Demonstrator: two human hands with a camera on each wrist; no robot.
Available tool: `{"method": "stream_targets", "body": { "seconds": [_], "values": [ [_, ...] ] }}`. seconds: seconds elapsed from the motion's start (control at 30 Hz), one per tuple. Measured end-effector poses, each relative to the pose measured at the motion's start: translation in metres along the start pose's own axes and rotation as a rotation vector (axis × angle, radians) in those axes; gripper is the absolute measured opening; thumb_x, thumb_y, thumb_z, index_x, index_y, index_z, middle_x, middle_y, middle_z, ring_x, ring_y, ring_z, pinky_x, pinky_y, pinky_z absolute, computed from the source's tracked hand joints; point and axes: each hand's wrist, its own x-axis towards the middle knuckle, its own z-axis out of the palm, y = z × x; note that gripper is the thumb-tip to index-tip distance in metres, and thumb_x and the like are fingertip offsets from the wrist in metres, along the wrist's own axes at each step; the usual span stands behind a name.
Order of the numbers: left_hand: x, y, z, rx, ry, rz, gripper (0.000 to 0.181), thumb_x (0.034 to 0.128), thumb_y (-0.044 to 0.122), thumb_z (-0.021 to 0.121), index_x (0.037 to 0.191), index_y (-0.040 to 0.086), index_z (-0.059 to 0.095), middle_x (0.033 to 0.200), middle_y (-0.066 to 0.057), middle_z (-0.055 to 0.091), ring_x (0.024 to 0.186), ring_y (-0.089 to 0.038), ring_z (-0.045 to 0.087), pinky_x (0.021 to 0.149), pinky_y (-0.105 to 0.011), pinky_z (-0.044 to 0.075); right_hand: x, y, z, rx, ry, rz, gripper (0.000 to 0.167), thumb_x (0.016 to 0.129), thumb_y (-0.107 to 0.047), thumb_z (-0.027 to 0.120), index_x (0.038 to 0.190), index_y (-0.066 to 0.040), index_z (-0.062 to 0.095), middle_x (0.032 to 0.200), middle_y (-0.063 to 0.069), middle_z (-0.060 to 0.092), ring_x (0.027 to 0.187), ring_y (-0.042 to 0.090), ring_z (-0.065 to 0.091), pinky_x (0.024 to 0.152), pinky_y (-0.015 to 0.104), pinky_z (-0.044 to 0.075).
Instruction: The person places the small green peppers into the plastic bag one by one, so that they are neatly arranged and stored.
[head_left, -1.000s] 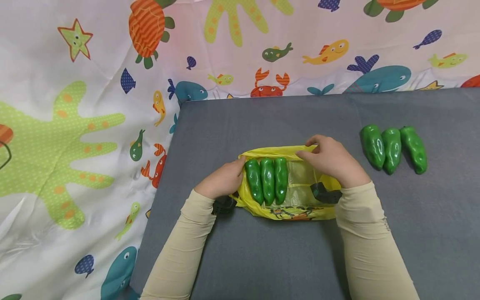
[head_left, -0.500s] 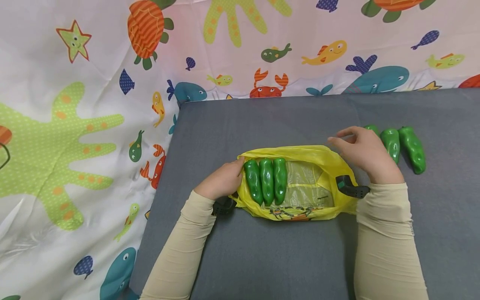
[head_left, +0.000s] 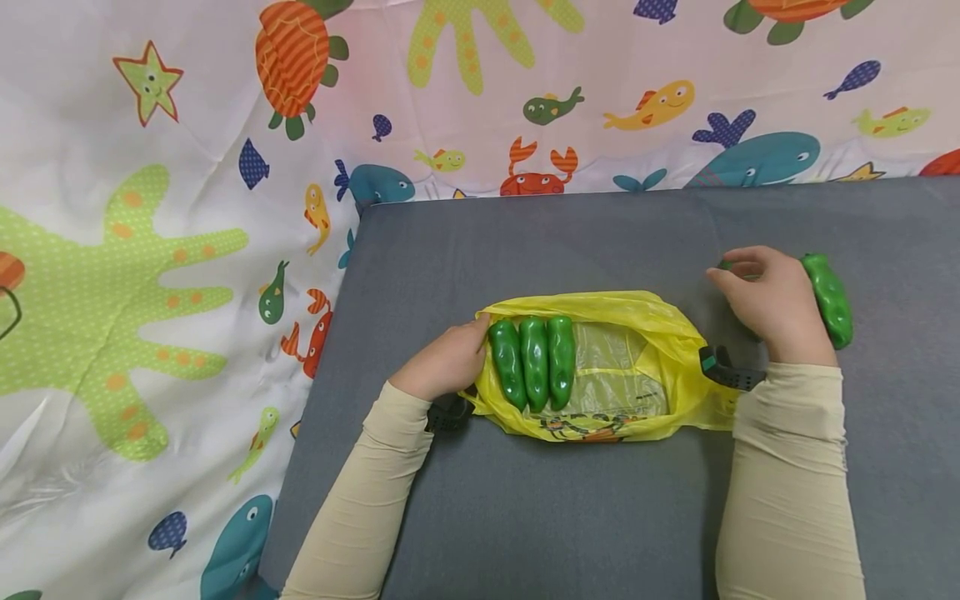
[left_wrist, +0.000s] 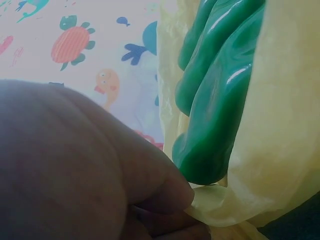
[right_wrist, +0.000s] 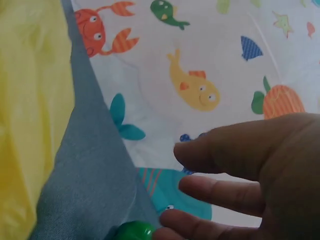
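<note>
A yellow plastic bag (head_left: 600,302) lies with its mouth spread, and three green peppers (head_left: 535,363) rest side by side inside its left part. My left hand (head_left: 450,360) pinches the bag's left edge; in the left wrist view the thumb and fingers (left_wrist: 170,192) hold the yellow film beside the peppers (left_wrist: 215,115). To the right of the bag, my right hand (head_left: 776,304) is over the loose peppers, hiding most of them, its fingers relaxed and apart. One pepper's end (right_wrist: 135,231) shows by the fingertips in the right wrist view. The rightmost pepper (head_left: 828,300) shows beside the hand.
A grey cloth (head_left: 570,517) covers the table. Behind it and along its left side hangs a white sheet (head_left: 217,75) printed with sea animals. A dark band (head_left: 731,373) on my right wrist is against the bag's right edge.
My right hand has moved right from the bag's far rim to the loose peppers, and the bag's right side has spread rightward. My left hand has stayed at the left edge.
</note>
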Motion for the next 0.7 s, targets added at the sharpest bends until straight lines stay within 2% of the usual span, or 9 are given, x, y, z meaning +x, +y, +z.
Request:
{"method": "stream_targets", "body": {
  "seconds": [0.17,0.33,0.7],
  "values": [
    [0.0,0.001,0.0,-0.006,0.001,-0.004,0.046,0.1133,0.012,0.033,0.156,-0.004,0.038,0.101,-0.014,0.068,0.08,-0.022,0.064,0.082,-0.04,0.055,0.007,0.006,0.0,0.009,0.038,0.008,0.064,0.107,-0.038,0.051,0.158,0.002,0.043,0.156,0.035,0.043,0.141,0.056,0.043,0.108,0.071,0.039],
    [0.002,0.001,0.0,-0.007,-0.006,-0.022,0.049,0.1135,0.012,0.032,0.159,-0.004,0.034,0.108,-0.016,0.069,0.083,-0.022,0.064,0.085,-0.039,0.055,0.012,0.011,0.001,0.0,0.031,0.036,0.063,0.106,-0.027,0.055,0.16,0.001,0.039,0.16,0.036,0.036,0.145,0.056,0.037,0.11,0.073,0.036],
    [0.001,-0.002,0.003,0.014,0.007,-0.001,0.049,0.1122,0.01,0.034,0.158,-0.007,0.034,0.112,-0.018,0.07,0.086,-0.023,0.065,0.085,-0.04,0.055,0.018,0.023,0.006,-0.051,0.101,0.007,0.063,0.098,-0.02,0.055,0.155,0.005,0.045,0.153,0.042,0.038,0.138,0.062,0.032,0.107,0.07,0.035]
  ]
}}
